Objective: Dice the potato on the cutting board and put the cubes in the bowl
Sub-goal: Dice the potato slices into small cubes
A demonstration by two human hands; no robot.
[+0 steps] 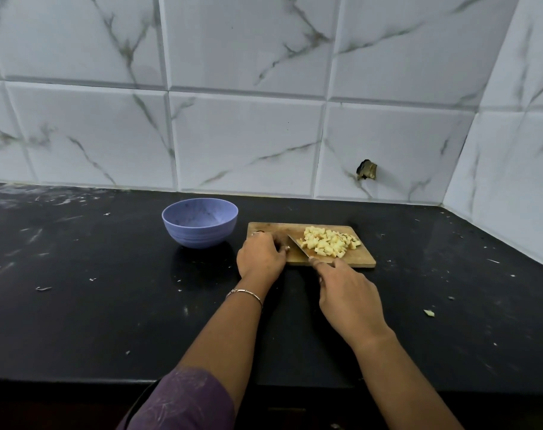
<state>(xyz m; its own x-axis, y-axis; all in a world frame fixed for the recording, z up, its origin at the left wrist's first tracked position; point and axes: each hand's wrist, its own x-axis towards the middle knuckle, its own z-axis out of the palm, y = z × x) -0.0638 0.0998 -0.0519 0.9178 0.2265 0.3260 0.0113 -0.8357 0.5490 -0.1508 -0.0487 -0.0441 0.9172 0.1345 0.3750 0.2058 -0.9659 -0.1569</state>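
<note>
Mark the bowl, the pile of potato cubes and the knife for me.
bowl (pixel 199 236): head view, outer front wall.
potato cubes (pixel 326 243): head view, middle of the pile.
knife (pixel 298 248): head view, flat of the blade.

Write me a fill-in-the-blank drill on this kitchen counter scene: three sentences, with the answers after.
1. The knife is gripped in the person's ____ hand.
2. The bowl stands to the ____ of the cutting board.
3. The potato cubes are piled on the cutting board, while ____ of them show inside the bowl.

Missing words: right; left; none.
</note>
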